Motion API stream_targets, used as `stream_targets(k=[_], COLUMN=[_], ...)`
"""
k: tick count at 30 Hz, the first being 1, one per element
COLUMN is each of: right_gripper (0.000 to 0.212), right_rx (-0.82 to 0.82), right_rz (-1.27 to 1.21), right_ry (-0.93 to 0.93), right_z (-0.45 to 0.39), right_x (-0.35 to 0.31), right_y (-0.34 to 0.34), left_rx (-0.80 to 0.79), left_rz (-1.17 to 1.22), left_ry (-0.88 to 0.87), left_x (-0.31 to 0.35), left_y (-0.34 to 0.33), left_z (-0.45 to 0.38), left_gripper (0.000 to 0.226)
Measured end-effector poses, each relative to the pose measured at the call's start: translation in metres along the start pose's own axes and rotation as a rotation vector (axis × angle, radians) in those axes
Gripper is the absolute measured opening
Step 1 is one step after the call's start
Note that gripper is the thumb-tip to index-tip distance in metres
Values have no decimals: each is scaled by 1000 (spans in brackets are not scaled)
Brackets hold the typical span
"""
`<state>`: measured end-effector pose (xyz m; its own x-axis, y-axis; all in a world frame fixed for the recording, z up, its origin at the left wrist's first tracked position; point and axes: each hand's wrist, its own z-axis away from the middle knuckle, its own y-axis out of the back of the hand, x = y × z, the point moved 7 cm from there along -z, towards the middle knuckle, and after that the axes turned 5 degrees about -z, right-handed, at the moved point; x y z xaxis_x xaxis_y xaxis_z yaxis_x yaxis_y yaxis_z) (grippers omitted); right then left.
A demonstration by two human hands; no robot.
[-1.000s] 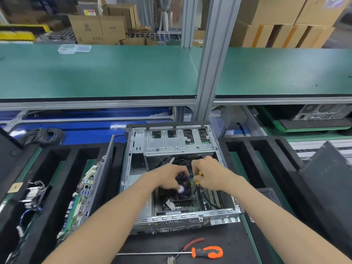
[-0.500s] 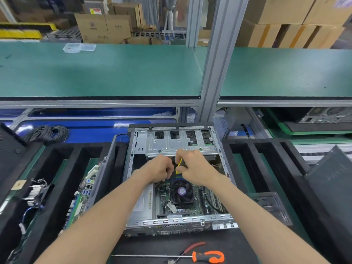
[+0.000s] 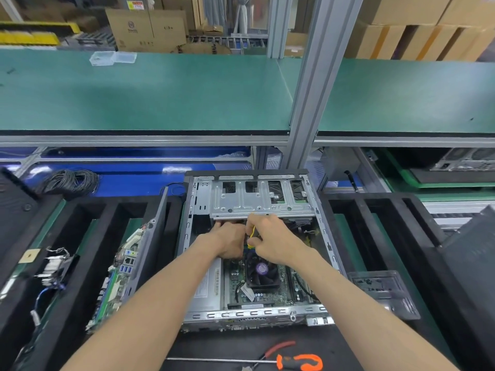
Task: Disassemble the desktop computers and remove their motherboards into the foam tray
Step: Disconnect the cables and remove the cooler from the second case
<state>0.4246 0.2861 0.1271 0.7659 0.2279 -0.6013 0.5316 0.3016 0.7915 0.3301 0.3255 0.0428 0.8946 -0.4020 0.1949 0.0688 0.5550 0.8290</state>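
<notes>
Centrally, the open grey metal desktop computer case (image 3: 257,253) lies between black foam trays (image 3: 80,236). Inside it, the right hand (image 3: 273,239) pinches a yellow cable (image 3: 251,234); the left hand (image 3: 230,239) reaches under the drive cage, its grasp hidden. The green motherboard (image 3: 267,290) sits in the case.

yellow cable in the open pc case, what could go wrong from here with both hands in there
1. The right hand pinches the yellow cable just above the motherboard; a hard tug might strain its connector, which is hidden.
2. The left hand reaches under the metal drive cage; its fingers could catch on the sheet edge.
3. The CPU fan sits right below both hands and could get knocked.
</notes>
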Motion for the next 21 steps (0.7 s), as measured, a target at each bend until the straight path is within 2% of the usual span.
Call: stream_targets(k=[3, 6, 10, 15, 19, 21], right_gripper=[12, 19, 31, 30, 23, 24], right_rx=[-20, -63, -91, -140, -276, -307], right_rz=[72, 179, 389, 397, 368, 391], right_ry=[22, 88, 170, 126, 220, 242], right_z=[-2, -5, -11, -13, -10, -11], right_x=[-3, -15, -32, -35, -43, -43], right_y=[-4, -11, -24, -25, -26, -25], left_rx=[-5, -41, -104, -161, -252, -196], left_rz=[-79, -201, -147, -73, -51, -6], left_ry=[-18, -13, 40, -48, -85, -94], left_x=[0, -3, -9, -12, -11, -13], left_y=[-1, -4, -5, -6, -11, -5], left_z=[-3, -3, 3, -2, -3, -3], left_gripper=[20, 21, 31, 16, 29, 16])
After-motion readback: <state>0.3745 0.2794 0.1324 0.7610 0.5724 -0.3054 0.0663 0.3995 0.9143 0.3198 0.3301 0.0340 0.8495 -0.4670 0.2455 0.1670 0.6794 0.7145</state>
